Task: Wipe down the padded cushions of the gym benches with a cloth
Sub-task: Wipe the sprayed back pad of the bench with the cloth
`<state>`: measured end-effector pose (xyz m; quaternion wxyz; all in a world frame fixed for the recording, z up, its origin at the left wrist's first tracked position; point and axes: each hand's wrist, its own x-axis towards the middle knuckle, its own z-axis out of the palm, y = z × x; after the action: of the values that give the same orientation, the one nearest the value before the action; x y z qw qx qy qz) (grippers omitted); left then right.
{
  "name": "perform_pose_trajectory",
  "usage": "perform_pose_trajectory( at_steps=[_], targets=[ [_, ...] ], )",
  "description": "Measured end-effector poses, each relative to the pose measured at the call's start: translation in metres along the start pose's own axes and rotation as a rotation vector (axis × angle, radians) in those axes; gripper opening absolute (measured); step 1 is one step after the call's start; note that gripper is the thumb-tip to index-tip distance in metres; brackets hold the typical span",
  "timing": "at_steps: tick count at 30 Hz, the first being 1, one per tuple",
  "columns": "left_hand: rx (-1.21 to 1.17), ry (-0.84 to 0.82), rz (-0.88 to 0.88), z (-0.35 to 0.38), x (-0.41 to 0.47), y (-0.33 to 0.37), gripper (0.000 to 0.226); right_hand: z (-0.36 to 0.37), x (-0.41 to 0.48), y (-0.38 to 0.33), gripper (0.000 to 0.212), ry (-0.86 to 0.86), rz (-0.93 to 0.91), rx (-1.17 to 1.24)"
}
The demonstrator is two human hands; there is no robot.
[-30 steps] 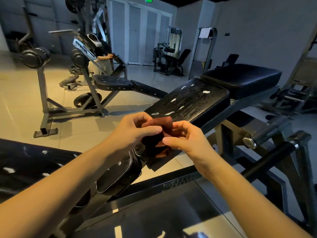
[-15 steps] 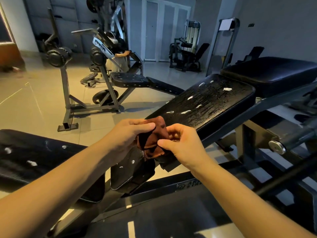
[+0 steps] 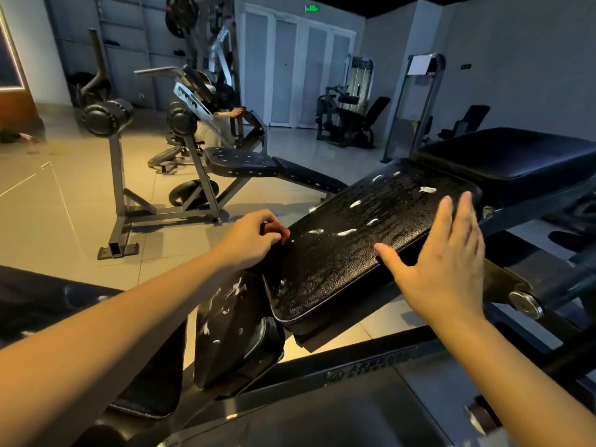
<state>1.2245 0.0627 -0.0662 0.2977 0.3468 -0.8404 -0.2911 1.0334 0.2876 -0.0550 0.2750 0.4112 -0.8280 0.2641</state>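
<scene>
The cloth (image 3: 274, 228) should handle soft and light. It sits wadded in my left hand (image 3: 250, 240), fingers curled round it, at the left edge of the cushion (image 3: 354, 259). The cushion looks wet and dotted with foam (image 3: 346, 232), so expect slip. My right hand (image 3: 448, 262) is spread by its right edge; contact unclear.

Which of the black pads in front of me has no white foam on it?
The flat pad at far right, beyond the right hand. The sloped pad and the small pad below it both carry white foam dabs.
</scene>
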Motion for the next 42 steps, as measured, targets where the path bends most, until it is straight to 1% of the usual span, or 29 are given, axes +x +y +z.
perform_pose_trajectory(
  at_steps=[2,5,8,11,13,15,17,21,23,24,26,29,31,32,33,34,36,38,40,42],
  targets=[
    [0.007,0.009,-0.017,0.011,0.011,-0.009,0.008,0.004,0.002,0.005,0.124,-0.035,0.022,-0.018],
    [0.035,0.061,0.013,0.023,0.018,-0.022,0.007,0.012,0.004,0.005,0.131,-0.053,0.026,0.012],
    [-0.022,0.08,0.126,0.029,0.001,-0.022,0.007,0.018,0.002,0.0,0.127,-0.038,0.032,0.043],
    [-0.088,0.008,0.295,0.03,-0.033,-0.016,0.009,0.02,0.001,-0.002,0.122,-0.015,0.043,0.082],
    [-0.073,-0.007,0.412,0.033,-0.051,-0.015,0.011,0.022,0.0,-0.001,0.119,0.008,0.047,0.107],
    [-0.014,0.01,0.457,0.038,-0.049,-0.018,0.013,0.023,0.0,-0.002,0.119,0.032,0.056,0.13],
    [0.044,0.061,0.415,0.041,-0.024,-0.028,0.013,0.023,0.001,-0.003,0.123,0.052,0.07,0.124],
    [0.053,0.169,0.152,0.04,0.048,-0.055,0.012,0.023,-0.002,-0.008,0.128,0.009,0.151,0.129],
    [0.059,0.19,0.081,0.043,0.059,-0.058,0.013,0.023,-0.004,-0.009,0.128,-0.029,0.183,0.159],
    [0.044,0.203,0.076,0.045,0.054,-0.055,0.012,0.024,-0.004,-0.009,0.129,-0.041,0.189,0.17],
    [-0.042,0.17,0.144,0.045,0.028,-0.044,0.008,0.023,-0.004,-0.007,0.133,-0.056,0.192,0.192],
    [-0.147,0.007,0.378,0.039,-0.036,-0.024,0.011,0.02,-0.006,-0.003,0.139,-0.087,0.183,0.213],
    [-0.106,-0.077,0.558,0.036,-0.069,-0.015,0.013,0.018,-0.008,0.0,0.142,-0.103,0.165,0.231],
    [-0.067,-0.094,0.619,0.036,-0.071,-0.015,0.015,0.017,-0.008,0.0,0.144,-0.104,0.159,0.239],
    [-0.044,-0.076,0.627,0.036,-0.062,-0.017,0.015,0.017,-0.008,0.001,0.145,-0.106,0.158,0.241],
    [-0.042,-0.024,0.573,0.038,-0.046,-0.022,0.012,0.018,-0.007,0.001,0.146,-0.11,0.156,0.241],
    [-0.081,0.095,0.371,0.04,-0.001,-0.034,0.004,0.02,-0.008,0.004,0.147,-0.111,0.14,0.242],
    [-0.063,0.149,0.207,0.044,0.038,-0.043,0.005,0.02,-0.009,0.008,0.148,-0.114,0.115,0.24],
    [-0.034,0.19,0.116,0.048,0.054,-0.047,0.012,0.02,-0.009,0.012,0.147,-0.123,0.098,0.229],
    [-0.063,0.215,0.101,0.05,0.044,-0.042,0.013,0.019,-0.01,0.013,0.146,-0.125,0.084,0.231]
  ],
)
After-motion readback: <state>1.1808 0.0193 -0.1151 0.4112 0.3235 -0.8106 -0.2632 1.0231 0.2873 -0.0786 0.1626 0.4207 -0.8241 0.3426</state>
